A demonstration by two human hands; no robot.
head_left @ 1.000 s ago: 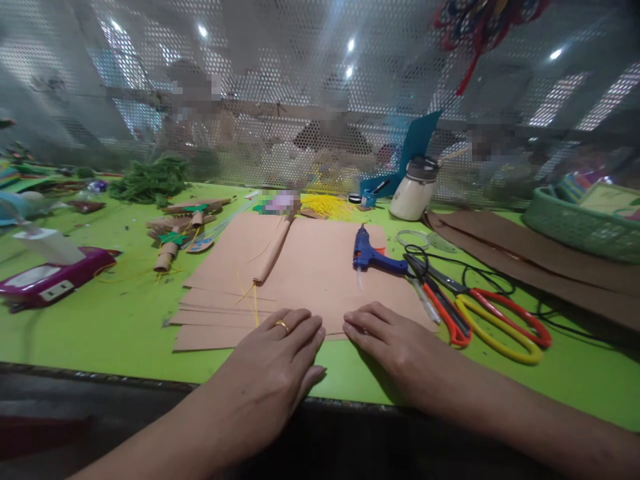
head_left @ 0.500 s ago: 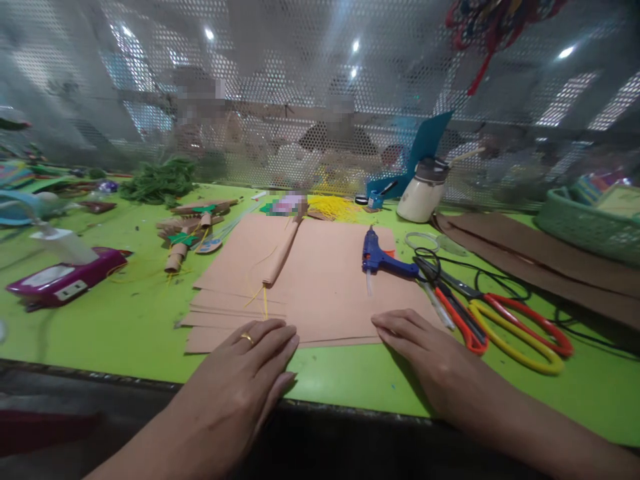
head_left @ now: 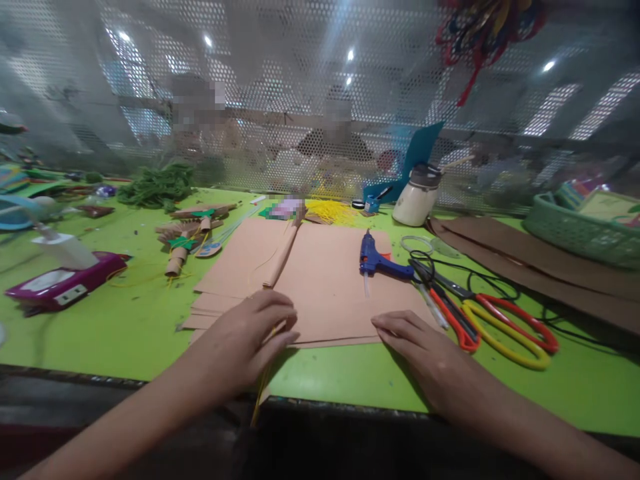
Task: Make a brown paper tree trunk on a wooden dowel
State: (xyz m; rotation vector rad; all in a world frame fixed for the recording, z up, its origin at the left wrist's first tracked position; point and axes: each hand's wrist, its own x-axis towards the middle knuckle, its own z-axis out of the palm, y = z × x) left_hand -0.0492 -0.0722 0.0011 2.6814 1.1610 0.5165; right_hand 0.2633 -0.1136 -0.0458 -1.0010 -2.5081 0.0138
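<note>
My left hand [head_left: 257,333] rests over the lower left of the tan paper stack [head_left: 330,287], just below a rolled paper tube [head_left: 284,257]. Its fingers are curled, with a gap between them and the thumb. Yellow string [head_left: 259,393] shows in that gap and again below the hand, at the table edge; no grip on it is visible. My right hand [head_left: 417,350] lies with fingers stretched out on the sheets' lower right edge. On the paper above it is a blue glue gun [head_left: 377,258]. Large scissors [head_left: 505,327] with red and yellow handles and an orange cutter [head_left: 457,323] lie to the right.
A purple power strip [head_left: 65,287] with a white plug stands at left, near small paper figures [head_left: 181,247] and green fibres [head_left: 157,185]. A jar [head_left: 417,197], brown sheets [head_left: 500,257] and a green basket [head_left: 580,223] sit on the right. Perforated screening [head_left: 280,120] runs behind.
My left hand has moved forward onto the paper and its fingers have curled, uncovering yellow string below it. My right hand keeps its place on the paper edge. The view has shifted slightly.
</note>
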